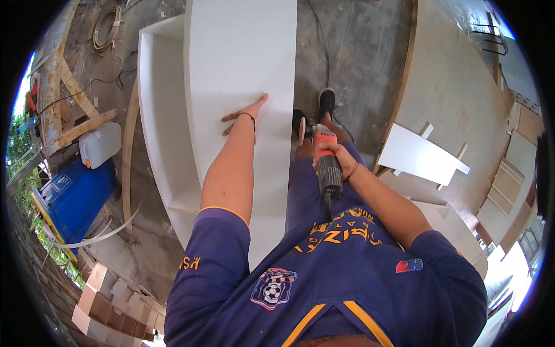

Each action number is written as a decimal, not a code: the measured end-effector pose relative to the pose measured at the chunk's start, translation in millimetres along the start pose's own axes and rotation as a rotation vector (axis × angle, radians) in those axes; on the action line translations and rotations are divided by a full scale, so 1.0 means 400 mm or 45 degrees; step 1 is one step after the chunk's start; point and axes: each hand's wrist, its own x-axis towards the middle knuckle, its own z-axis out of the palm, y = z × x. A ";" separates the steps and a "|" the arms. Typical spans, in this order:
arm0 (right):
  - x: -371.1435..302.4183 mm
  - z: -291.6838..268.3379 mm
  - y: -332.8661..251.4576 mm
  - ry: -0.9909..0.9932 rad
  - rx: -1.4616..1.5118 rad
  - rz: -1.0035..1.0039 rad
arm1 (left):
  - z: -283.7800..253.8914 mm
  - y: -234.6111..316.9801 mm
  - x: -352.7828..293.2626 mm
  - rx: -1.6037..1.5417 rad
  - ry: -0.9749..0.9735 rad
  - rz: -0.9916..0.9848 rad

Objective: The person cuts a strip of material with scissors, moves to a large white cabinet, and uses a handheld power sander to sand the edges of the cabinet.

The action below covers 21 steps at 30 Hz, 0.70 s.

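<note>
My left hand (pixel 251 112) rests on the smooth face of a long white panel (pixel 243 46), its fingers spread apart. The panel forms the top side of a white cabinet carcass (pixel 163 110), whose hollow side shows to the left. My right hand (pixel 338 158) is wrapped round a red and black angle grinder (pixel 330 173), held in front of my legs just right of the panel's edge. A round disc (pixel 302 131) on the grinder's head stands on edge near that panel edge; whether it touches is hard to tell. The grinder's cord end points toward my shirt.
A dark cable (pixel 326 58) runs over the concrete floor past my shoe (pixel 326 103). On the right, a white board (pixel 417 155) lies on strips by a large wooden sheet (pixel 451 75). To the left are a blue bin (pixel 87 188), a whitish jerrycan (pixel 102 144) and a wooden trestle (pixel 81 124).
</note>
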 end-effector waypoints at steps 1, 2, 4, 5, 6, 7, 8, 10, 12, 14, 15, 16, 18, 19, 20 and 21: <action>0.002 0.001 0.001 0.015 0.020 0.039 | -0.004 0.004 -0.027 0.010 -0.059 0.023; 0.003 0.000 0.005 0.018 0.027 0.068 | -0.002 -0.002 -0.030 -0.016 -0.060 0.001; 0.012 0.005 0.005 0.010 0.029 0.103 | 0.000 -0.002 -0.031 -0.078 -0.063 -0.018; 0.018 0.009 0.007 0.013 0.003 0.086 | 0.000 -0.004 -0.031 -0.083 -0.042 -0.025; 0.022 0.017 0.004 0.018 -0.026 0.062 | 0.001 -0.001 -0.033 -0.090 -0.025 -0.027; 0.024 0.021 0.000 0.022 -0.054 0.039 | 0.002 0.002 -0.038 -0.096 -0.008 -0.029; 0.030 0.018 -0.003 0.004 -0.045 0.082 | 0.002 0.000 -0.046 -0.098 0.006 -0.039; 0.037 0.017 -0.010 -0.032 -0.023 0.163 | -0.001 -0.005 -0.066 -0.099 0.034 -0.057; 0.031 0.034 -0.015 -0.006 -0.026 0.105 | -0.002 0.000 -0.063 -0.084 0.026 -0.042; 0.030 0.042 -0.017 0.012 -0.013 0.094 | -0.002 0.000 -0.068 -0.067 0.070 -0.055; 0.033 0.042 -0.020 0.017 0.004 0.105 | 0.001 0.003 -0.082 -0.055 0.115 -0.070; 0.035 0.043 -0.023 0.022 0.021 0.117 | 0.003 0.004 -0.092 -0.043 0.161 -0.085; 0.035 0.048 -0.028 0.012 -0.022 0.050 | 0.001 0.006 -0.097 -0.061 0.170 -0.095; 0.034 0.052 -0.030 0.007 -0.043 0.018 | 0.001 0.007 -0.100 -0.070 0.176 -0.101; 0.033 0.056 -0.033 0.012 -0.044 0.021 | 0.002 0.007 -0.101 -0.066 0.182 -0.105; 0.031 0.060 -0.040 0.016 -0.044 0.021 | -0.001 0.007 -0.101 -0.060 0.180 -0.108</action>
